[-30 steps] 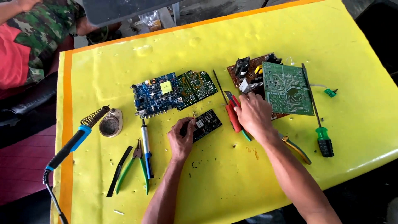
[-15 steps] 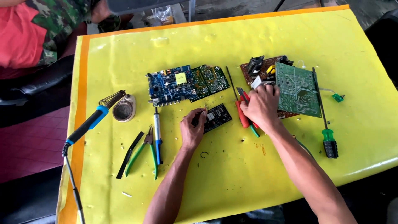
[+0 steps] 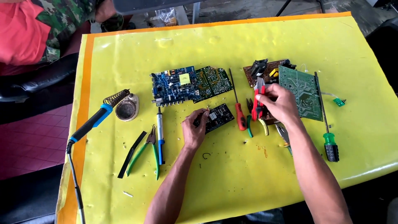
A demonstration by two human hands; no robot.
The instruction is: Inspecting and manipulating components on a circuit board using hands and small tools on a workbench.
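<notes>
The left hand [image 3: 195,130] rests on the yellow tabletop [image 3: 290,182], and its fingers [image 3: 202,115] are pinched together on the near-left edge of the small black circuit board [image 3: 219,117]. This board lies flat in the middle of the tabletop, with its long axis slanting from lower left up to upper right, so it stretches away from the left hand toward the right one. The right hand [image 3: 278,103] is off to the right of the board and a little farther away; its fingers are clamped around the red-handled cutter [image 3: 258,101], which it holds nearly upright with the tip pointing away from the person. The cutter is above the brown board [image 3: 265,68], just beside the green circuit board [image 3: 299,93]. A red-handled screwdriver [image 3: 239,112] lies between the two hands, so the left hand is clearly the nearer one to the small board
</notes>
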